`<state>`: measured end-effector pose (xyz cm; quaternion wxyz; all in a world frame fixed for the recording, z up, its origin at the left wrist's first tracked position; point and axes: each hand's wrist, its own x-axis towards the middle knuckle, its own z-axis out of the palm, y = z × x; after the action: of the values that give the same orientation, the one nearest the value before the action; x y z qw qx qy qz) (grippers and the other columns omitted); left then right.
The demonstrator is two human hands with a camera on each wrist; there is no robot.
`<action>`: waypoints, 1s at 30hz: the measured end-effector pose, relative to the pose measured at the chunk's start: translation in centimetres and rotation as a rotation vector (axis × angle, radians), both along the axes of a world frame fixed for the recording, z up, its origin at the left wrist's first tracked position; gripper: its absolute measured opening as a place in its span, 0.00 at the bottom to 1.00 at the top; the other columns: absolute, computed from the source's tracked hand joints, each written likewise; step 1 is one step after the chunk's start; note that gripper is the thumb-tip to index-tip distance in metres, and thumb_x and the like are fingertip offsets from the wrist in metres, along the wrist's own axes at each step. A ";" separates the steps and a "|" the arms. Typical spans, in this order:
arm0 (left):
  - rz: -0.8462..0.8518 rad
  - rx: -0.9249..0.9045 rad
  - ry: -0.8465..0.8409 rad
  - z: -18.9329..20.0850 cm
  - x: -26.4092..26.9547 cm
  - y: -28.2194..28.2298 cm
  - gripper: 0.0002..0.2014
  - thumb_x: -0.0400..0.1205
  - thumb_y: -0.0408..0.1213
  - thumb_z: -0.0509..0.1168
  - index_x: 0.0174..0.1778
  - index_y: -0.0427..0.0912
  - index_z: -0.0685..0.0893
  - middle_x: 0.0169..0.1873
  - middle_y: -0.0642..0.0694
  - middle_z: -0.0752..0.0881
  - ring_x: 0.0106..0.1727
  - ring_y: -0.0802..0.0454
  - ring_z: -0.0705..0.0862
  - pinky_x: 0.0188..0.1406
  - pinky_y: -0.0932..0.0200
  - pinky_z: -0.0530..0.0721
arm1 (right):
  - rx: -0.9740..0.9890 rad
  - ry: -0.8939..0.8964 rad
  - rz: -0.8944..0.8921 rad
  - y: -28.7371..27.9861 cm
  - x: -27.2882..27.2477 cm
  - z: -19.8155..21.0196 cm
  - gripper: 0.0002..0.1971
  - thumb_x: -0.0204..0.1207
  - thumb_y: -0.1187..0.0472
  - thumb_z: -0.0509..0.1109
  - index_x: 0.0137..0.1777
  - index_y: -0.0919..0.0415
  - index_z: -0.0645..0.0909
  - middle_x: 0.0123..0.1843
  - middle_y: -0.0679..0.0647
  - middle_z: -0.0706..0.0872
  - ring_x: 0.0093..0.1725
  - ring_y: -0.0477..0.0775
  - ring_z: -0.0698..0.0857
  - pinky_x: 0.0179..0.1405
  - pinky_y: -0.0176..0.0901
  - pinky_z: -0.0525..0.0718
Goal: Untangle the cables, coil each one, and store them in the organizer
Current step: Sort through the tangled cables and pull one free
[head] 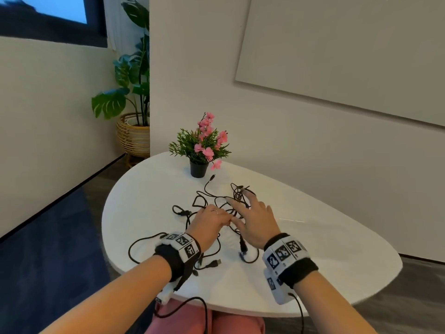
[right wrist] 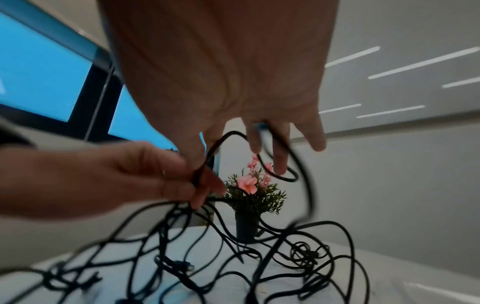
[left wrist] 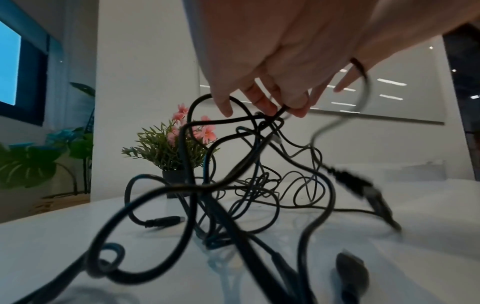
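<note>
A tangle of several black cables (head: 238,192) lies across the middle of the white table (head: 317,251). My left hand (head: 226,221) pinches one strand between thumb and fingertips and lifts it off the pile; the pinch (left wrist: 283,107) is plain in the left wrist view. Right beside it, my right hand (head: 243,208) hovers with fingers spread and straight. A loop of cable (right wrist: 283,179) hangs over its middle fingers (right wrist: 279,156). The left hand (right wrist: 192,185) also shows in the right wrist view, holding the same strand. No organizer is in view.
A small black pot of pink flowers (head: 199,169) stands at the table's far side, just behind the cables. Loose plugs (head: 217,262) lie near the front edge by my left wrist. A large potted plant (head: 132,138) stands on the floor at the far left.
</note>
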<state>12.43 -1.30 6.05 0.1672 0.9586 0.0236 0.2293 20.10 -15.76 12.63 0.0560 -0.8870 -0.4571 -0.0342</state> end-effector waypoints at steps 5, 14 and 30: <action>0.008 0.003 -0.025 1.1 -0.6 1.0 0.15 0.84 0.35 0.57 0.65 0.48 0.81 0.55 0.48 0.86 0.60 0.44 0.78 0.59 0.48 0.77 | 0.105 0.122 0.038 0.3 1.1 0.2 0.14 0.81 0.47 0.60 0.54 0.57 0.75 0.52 0.55 0.74 0.48 0.59 0.78 0.48 0.48 0.78; 0.243 0.078 0.589 -1.7 -2.1 3.9 0.31 0.83 0.52 0.55 0.82 0.51 0.52 0.82 0.50 0.56 0.83 0.48 0.47 0.81 0.41 0.52 | 0.779 0.123 -0.182 -3.2 3.0 6.4 0.08 0.82 0.58 0.64 0.51 0.63 0.77 0.51 0.59 0.75 0.40 0.54 0.75 0.42 0.33 0.66; -0.197 0.504 0.745 -2.3 -11.1 -2.9 0.25 0.75 0.61 0.63 0.58 0.44 0.75 0.55 0.44 0.82 0.53 0.41 0.82 0.41 0.49 0.74 | 1.093 0.118 -0.441 -6.5 5.7 8.8 0.13 0.82 0.56 0.62 0.57 0.66 0.77 0.51 0.54 0.81 0.51 0.51 0.77 0.52 0.41 0.74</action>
<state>1.35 -4.17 3.79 -0.0699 0.9841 -0.0655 -0.1492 25.81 -22.27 21.44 0.5218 -0.8039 -0.1742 -0.2262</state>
